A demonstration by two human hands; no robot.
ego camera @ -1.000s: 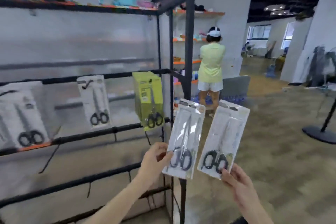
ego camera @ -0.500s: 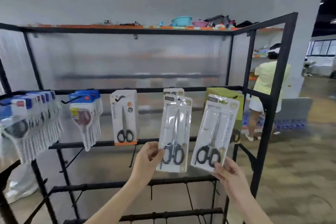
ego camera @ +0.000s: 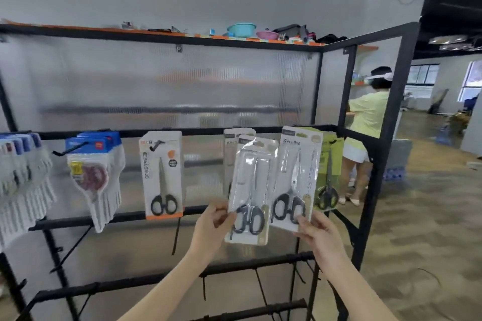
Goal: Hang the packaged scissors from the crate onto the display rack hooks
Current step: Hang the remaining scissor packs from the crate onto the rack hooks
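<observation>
Both packs have come up closer to the black metal display rack (ego camera: pixel 167 133) than half a second ago: the left hand (ego camera: pixel 212 227) pinches one clear-fronted pack of black-handled scissors (ego camera: pixel 250 190) by its lower edge, the right hand (ego camera: pixel 319 233) pinches a second pack (ego camera: pixel 296 180). Two held, and three packs, I think, on the hooks: an orange-trimmed white card (ego camera: pixel 163 174), a pale pack (ego camera: pixel 230 148) half hidden behind the left one, a green box (ego camera: pixel 330 172). A person in a yellow shirt (ego camera: pixel 369 114) stands beyond the rack's end.

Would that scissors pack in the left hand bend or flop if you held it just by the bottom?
The scissors pack probably stays fairly stiff: it stands upright above the left hand, pinched only near its bottom. Its glossy plastic front looks slippery. The pack seems light.
</observation>
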